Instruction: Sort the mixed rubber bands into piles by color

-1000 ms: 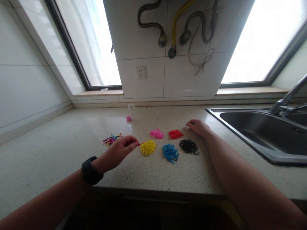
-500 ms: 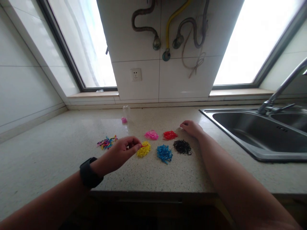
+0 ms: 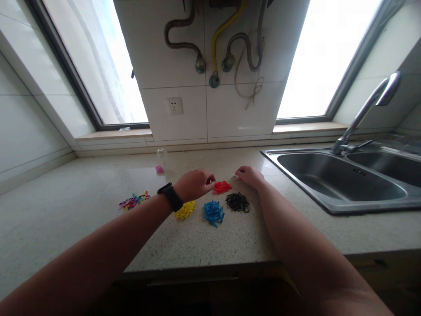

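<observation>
Mid-frame, the left hand (image 3: pixel 195 183) is pinching nearly closed beside the red bands (image 3: pixel 222 187); the right hand (image 3: pixel 251 177) is curling loosely opposite. I cannot tell whether either is holding anything. Yellow bands (image 3: pixel 184 211), blue bands (image 3: pixel 213 213) and black bands (image 3: pixel 237 202) are lying lower, apparently being separated by colour.

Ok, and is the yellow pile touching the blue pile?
Apart. The head view shows a strip of speckled counter running between the right edge of the yellow pile and the left edge of the blue pile.
</observation>
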Available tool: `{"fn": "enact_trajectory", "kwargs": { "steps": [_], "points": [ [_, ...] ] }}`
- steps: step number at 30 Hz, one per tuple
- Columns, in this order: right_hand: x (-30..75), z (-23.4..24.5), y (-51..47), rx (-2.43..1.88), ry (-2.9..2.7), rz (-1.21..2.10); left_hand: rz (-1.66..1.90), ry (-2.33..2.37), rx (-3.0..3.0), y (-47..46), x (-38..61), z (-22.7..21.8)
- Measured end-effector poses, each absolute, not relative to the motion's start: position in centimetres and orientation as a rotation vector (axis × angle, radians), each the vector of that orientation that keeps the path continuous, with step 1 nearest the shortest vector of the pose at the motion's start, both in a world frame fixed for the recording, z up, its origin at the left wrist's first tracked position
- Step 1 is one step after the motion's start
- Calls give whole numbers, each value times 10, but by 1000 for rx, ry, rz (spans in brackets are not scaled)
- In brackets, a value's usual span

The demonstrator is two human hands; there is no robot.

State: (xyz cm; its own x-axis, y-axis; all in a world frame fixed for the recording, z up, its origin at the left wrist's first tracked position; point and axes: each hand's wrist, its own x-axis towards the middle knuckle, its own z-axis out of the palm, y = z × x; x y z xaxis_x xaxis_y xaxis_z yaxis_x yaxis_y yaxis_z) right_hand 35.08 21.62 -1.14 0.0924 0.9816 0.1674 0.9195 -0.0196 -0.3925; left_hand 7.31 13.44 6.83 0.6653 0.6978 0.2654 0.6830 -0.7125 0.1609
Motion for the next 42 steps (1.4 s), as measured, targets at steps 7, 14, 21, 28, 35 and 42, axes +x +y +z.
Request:
{"fn": "enact_trajectory", "kwargs": {
  "steps": [7, 14, 21, 28, 35, 42],
  "points": [
    [350, -10, 216, -1997, -1869, 214, 366, 1311, 2888, 162, 106, 51],
    [351, -12, 217, -1986, -1861, 216, 275, 1346, 2913, 166, 107, 46],
    [351, -12, 218, -1982, -1868, 209, 296, 1271, 2936, 135, 80, 54],
    [352, -11, 217, -1985, -1878, 214, 311, 1027, 2958, 60, 45, 51],
    [351, -12, 217, -1989, -1900, 202, 326, 814, 2917, -2, 22, 22],
    [353, -15, 218, -1986, -1902, 189, 345, 681, 2970, -7, 15, 3]
  ]
}}
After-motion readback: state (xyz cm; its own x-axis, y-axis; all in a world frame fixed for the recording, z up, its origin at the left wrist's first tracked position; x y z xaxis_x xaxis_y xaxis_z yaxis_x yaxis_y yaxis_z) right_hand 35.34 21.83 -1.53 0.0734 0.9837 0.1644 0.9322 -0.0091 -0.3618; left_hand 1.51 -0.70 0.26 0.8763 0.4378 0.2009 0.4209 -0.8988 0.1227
